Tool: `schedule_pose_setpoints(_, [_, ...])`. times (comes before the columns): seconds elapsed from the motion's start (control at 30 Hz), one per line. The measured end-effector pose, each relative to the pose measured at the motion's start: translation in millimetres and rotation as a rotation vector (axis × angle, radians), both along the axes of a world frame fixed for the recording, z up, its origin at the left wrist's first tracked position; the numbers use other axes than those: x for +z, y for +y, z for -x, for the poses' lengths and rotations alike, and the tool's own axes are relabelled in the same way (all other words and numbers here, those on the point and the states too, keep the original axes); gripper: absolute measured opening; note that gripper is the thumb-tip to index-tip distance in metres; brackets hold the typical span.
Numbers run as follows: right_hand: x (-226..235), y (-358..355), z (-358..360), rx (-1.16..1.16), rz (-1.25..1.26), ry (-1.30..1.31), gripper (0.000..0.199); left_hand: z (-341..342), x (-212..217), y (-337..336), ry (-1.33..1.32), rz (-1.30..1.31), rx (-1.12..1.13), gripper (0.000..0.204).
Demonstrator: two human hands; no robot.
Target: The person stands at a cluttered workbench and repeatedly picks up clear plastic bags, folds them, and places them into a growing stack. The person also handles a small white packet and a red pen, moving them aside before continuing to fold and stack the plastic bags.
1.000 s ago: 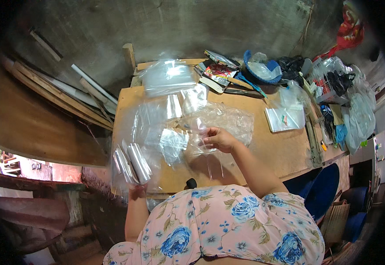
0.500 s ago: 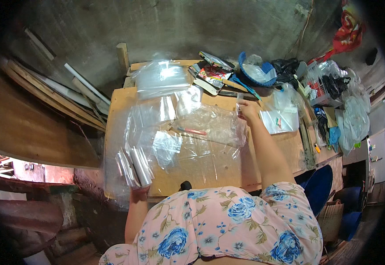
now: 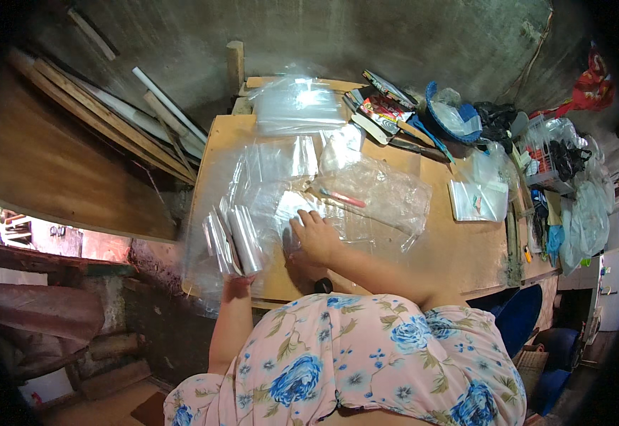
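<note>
My left hand (image 3: pixel 238 282) is closed round the near end of a folded bundle of shiny clear plastic bags (image 3: pixel 244 231) by the table's left edge. Much of that hand is hidden under the bundle. My right hand (image 3: pixel 315 238) lies palm down with its fingers apart on a small clear plastic bag (image 3: pixel 292 204) near the middle. Crumpled clear plastic sheeting (image 3: pixel 395 188) spreads beyond it. On this rests a thin reddish stick-like tool (image 3: pixel 345 198). A flat stack of clear plastic bags (image 3: pixel 299 113) sits at the far side.
The wooden table (image 3: pixel 451 248) bears a pile of packets and tools (image 3: pixel 387 117), a blue basket (image 3: pixel 458 117) and a white plastic packet (image 3: pixel 476 201). A crate with bags (image 3: pixel 540 156) stands to the right. Wooden boards (image 3: pixel 103 128) lean at the left.
My right hand has come from the table's far right to the small bag in the middle. My left hand still holds the bundle. The whole view has shifted slightly.
</note>
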State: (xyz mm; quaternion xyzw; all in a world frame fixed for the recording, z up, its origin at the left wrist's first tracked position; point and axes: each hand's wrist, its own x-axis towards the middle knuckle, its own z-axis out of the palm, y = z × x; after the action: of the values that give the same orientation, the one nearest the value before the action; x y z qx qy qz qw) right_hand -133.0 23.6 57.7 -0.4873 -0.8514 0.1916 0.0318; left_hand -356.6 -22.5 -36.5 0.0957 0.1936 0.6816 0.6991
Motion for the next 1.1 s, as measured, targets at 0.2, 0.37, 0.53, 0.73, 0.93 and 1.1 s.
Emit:
schedule_pose_setpoints(0.2, [-26, -6, -6, 0.048, -0.090, -0.080, 0.056, 18, 14, -1, 0.044, 0.036, 0.017, 0.039])
schedule_pose_setpoints(0.37, [-48, -34, -28, 0.315, -0.262, 0.124, 0.027, 22, 18, -14, 0.064, 0.078, -0.009, 0.040])
schedule_pose_setpoints(0.53, [-52, -49, -46, 0.547, -0.110, 0.538, 0.022, 25, 12, -17, 0.005, 0.043, -0.121, 0.041])
schedule_pose_setpoints(0.73, [-23, -37, -55, -0.006, 0.040, 0.597, 0.031, 17, 13, -19, -0.028, 0.035, -0.157, 0.041])
schedule_pose_setpoints(0.93, [-26, 21, -46, -0.508, 0.046, 0.130, 0.036, -5, 36, -20, -0.095, 0.027, -0.144, 0.041])
schedule_pose_setpoints(1.1, [-61, 32, -28, -0.410, -0.038, 0.080, 0.032, -15, 34, -17, -0.082, 0.006, -0.164, 0.044])
